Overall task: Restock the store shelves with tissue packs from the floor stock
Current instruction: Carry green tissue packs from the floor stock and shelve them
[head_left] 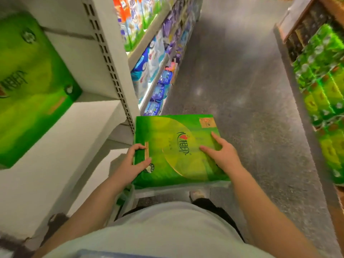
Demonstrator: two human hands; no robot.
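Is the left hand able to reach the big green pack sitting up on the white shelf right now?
Probably not yet. The left hand is gripping the edge of the green tissue pack, with the right hand pressed flat on top. The shelf pack sits unblocked, but the hand is busy.

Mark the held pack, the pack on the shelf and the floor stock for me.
held pack [178, 146], head view, middle of top face
shelf pack [31, 94], head view, front face
floor stock [323, 86], head view, stacked green packs at right
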